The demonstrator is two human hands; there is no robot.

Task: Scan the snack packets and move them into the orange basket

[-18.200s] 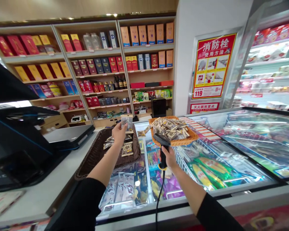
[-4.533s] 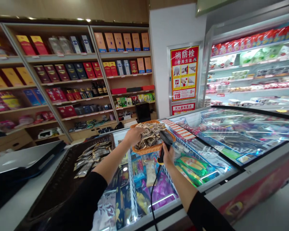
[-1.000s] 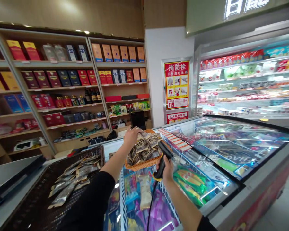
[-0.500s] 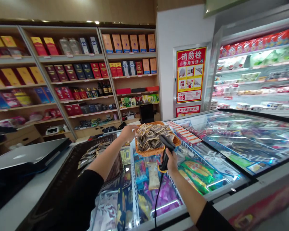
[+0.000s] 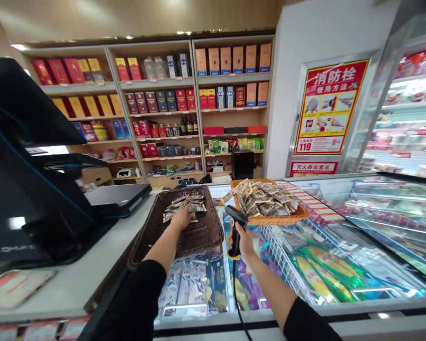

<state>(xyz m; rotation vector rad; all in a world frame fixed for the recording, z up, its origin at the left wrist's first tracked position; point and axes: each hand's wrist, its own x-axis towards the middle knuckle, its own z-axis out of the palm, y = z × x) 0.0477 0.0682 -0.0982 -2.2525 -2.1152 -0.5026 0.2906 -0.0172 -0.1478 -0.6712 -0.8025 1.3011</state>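
My right hand (image 5: pixel 244 241) is wrapped round a black handheld barcode scanner (image 5: pixel 235 227), its head tilted up and to the left, its cable hanging down. Just beyond it, an orange woven basket (image 5: pixel 275 220) is heaped with small sachets (image 5: pixel 264 198) in tan and clear wrappers. My left hand (image 5: pixel 182 217) reaches into a dark brown wicker basket (image 5: pixel 199 237), at a small pile of similar packets (image 5: pixel 195 204). Its fingertips are partly hidden, so their grip is unclear. One loose sachet (image 5: pixel 228 196) lies between the two baskets.
Both baskets rest on a glass-topped chest freezer (image 5: pixel 341 310) holding bagged goods in white wire baskets. To the left, a counter (image 5: pixel 62 291) carries a weighing scale (image 5: pixel 119 194) and a black screen terminal (image 5: pixel 28 189). Shelves of boxes (image 5: pixel 163 102) line the back wall.
The view has swung left. My left hand has left the orange basket's edge and moved into the brown basket. The scanner, still in my right hand, has shifted left, off the orange basket.
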